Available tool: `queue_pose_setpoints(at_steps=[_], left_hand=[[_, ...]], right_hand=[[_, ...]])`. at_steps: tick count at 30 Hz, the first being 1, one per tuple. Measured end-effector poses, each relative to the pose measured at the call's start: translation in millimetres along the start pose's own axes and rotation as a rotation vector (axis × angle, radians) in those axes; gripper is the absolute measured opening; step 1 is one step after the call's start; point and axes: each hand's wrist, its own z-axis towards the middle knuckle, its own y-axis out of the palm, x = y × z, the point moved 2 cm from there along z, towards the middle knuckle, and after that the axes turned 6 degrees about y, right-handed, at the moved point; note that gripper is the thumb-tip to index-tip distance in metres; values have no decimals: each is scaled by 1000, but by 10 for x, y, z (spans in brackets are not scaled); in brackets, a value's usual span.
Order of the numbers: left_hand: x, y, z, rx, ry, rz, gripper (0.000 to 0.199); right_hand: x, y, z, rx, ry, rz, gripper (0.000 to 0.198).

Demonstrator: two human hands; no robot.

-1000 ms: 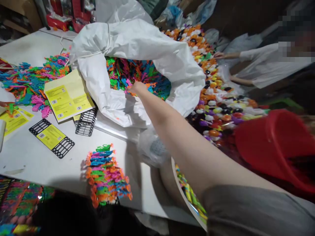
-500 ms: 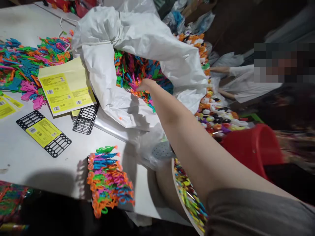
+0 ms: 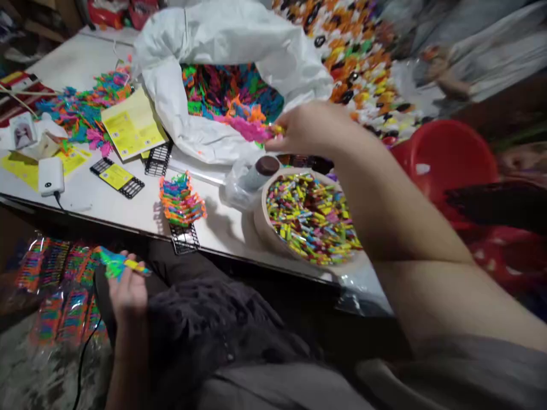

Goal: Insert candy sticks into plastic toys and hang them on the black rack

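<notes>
- Since the earlier frame, the right hand [image 3: 310, 128] has been drawn back out of the white bag [image 3: 239, 40] and is now seen closed on a bunch of pink and orange clips [image 3: 250, 126], held just above the bag's near lip.
- Nearest, below the table edge, the left hand [image 3: 128, 285] is held over the lap, its fingers curled round a small bundle of green and yellow clips [image 3: 115, 265]; the fingertips are hidden behind the bundle.
- Packets of coloured pieces [image 3: 55, 285] lie on the floor to the left, blurred and partly cut off by the frame's edge.
- On the table [image 3: 85, 199], a stack of coloured clips [image 3: 182, 199] sits on a black grid card [image 3: 184, 239] that overhangs the near edge.
- Just beside it stands a round bowl [image 3: 260, 219] filled with small coloured pieces, close to the edge; part of its rim is covered by the right forearm.
- Bare table surface is seen between the stack and a yellow-labelled black card [image 3: 116, 177].
- Farther off, yellow sheets [image 3: 132, 122] and a loose heap of clips [image 3: 81, 108] are spread.
- Beyond the bag, a red tub [image 3: 448, 154] and another person's sleeve [image 3: 482, 51] are too blurred for detail.
</notes>
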Motion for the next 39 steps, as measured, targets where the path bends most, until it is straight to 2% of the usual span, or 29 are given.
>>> queue_pose_setpoints(at_steps=[1, 3, 6, 8, 10, 12, 14, 18, 21, 23, 25, 27, 30, 32, 35, 37, 39], left_hand=[[-105, 72, -166, 34, -7, -8, 36], [-300, 196, -478, 37, -126, -50, 43], [-443, 275, -804, 13, -291, -100, 49], [-448, 260, -908, -9, -354, -111, 51], [-413, 216, -944, -35, -375, -112, 53], [-370, 169, -936, -59, -364, -105, 57], [-340, 130, -908, -55, -338, -91, 58], [-357, 86, -852, 16, -273, -128, 43], [-419, 88, -854, 48, -286, -201, 40], [-463, 103, -882, 68, -313, -239, 43], [-506, 129, -925, 59, -322, -230, 44], [-548, 165, -970, -1, -273, -140, 47], [-621, 233, -1019, -209, -117, 152, 53], [-669, 266, -1032, -362, 3, 398, 58], [-696, 263, -1014, -476, 167, 657, 59], [-688, 238, -992, -517, 173, 661, 50], [-677, 214, -975, -540, 69, 572, 44]], right_hand=[[-27, 101, -325, -57, -5, 13, 45], [-117, 443, -844, -202, -20, 58, 37], [-283, 1143, -1279, -388, -4, 220, 35], [-387, 1577, -1382, -429, 57, 284, 37], [-471, 1896, -1407, -384, 170, 286, 40], [-542, 2095, -1416, -313, 245, 272, 41], [-607, 2214, -1431, -284, 220, 272, 41], [-638, 2337, -1470, -342, 70, 255, 38], [-535, 2356, -1472, -379, 54, 287, 29], [-457, 2308, -1480, -350, 89, 454, 24], [-427, 2211, -1536, -316, 137, 787, 24], [-492, 2092, -1668, -382, 185, 1179, 29], [-766, 1902, -1978, -624, 216, 1577, 37], [-990, 1788, -2188, -789, 187, 1715, 40], [-1227, 1679, -2385, -983, 94, 1847, 49], [-1276, 1654, -2418, -1057, 13, 1885, 56], [-1264, 1650, -2405, -1118, -85, 1883, 57]])
